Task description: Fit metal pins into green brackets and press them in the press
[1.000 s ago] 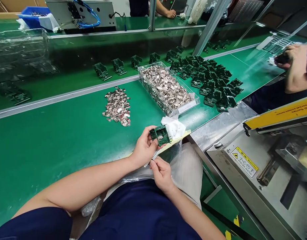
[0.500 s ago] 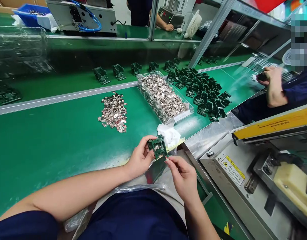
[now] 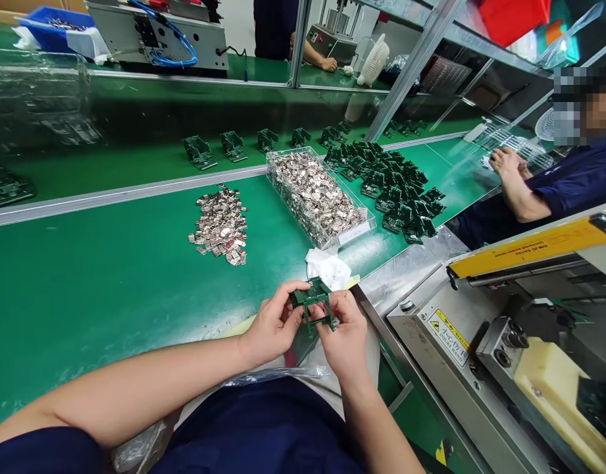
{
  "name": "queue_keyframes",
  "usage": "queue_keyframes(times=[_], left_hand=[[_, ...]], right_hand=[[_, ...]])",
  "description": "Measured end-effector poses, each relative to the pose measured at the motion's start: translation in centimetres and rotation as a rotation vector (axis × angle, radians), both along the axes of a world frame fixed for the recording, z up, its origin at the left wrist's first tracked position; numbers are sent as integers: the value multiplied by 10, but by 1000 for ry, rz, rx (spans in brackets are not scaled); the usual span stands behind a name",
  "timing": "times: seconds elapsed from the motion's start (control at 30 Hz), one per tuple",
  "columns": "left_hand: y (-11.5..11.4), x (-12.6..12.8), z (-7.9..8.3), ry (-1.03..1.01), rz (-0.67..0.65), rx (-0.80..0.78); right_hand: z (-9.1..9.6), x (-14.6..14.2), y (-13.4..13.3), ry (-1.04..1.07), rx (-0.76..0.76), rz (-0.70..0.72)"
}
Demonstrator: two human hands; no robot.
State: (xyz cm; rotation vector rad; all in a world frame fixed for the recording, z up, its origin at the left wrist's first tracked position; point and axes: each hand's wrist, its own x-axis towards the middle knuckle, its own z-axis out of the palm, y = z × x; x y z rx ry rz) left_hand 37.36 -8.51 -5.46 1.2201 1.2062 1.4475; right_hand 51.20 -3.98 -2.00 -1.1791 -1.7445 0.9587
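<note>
Between my two hands, low in the middle of the head view, is a dark green plastic frame part with open gaps in it. My left hand pinches its left side between thumb and fingers. On the other side, my right hand is closed at the frame's right edge, its fingertips partly hidden behind the part. Whether a small metal piece is also in the right fingers I cannot tell. A crumpled white cloth lies just beyond the hands. Farther off are a loose pile of small metal pieces and a clear box full of them.
A heap of dark green frame parts lies right of the box, with several more in a row behind a metal rail. To the right stands a machine with a warning label. A co-worker works at the far right.
My right hand has moved up and left, from the frame's lower corner to its right side. The green frame has been tilted and turned. The co-worker's hands have come together.
</note>
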Motion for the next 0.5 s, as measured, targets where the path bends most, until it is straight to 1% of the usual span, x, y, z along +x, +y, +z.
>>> queue_keyframes(times=[0.1, 0.13, 0.17, 0.2, 0.27, 0.33, 0.4, 0.43, 0.47, 0.5], left_hand=[[0, -2, 1, 18, -15, 5], [0, -2, 2, 34, -26, 1], [0, -2, 3, 52, -39, -6], [0, -1, 5, 71, -59, -17], [2, 5, 12, 101, -144, -35], [7, 16, 25, 112, -301, -32], [17, 34, 41, 98, -521, -6], [24, 46, 51, 94, -640, 14], [33, 60, 61, 100, -745, 46], [43, 76, 70, 119, -820, 92]], right_hand=[[-7, 7, 2, 182, -202, 30], [-9, 12, 3, 233, -238, 54], [-10, 18, 2, 259, -234, 77], [-9, 25, 1, 254, -190, 100], [-4, 45, -3, 168, -35, 151], [7, 71, -11, 66, 131, 200], [19, 103, -23, 15, 246, 203], [24, 122, -30, 5, 287, 161], [29, 142, -37, 8, 323, 69], [33, 163, -45, 25, 365, -84]])
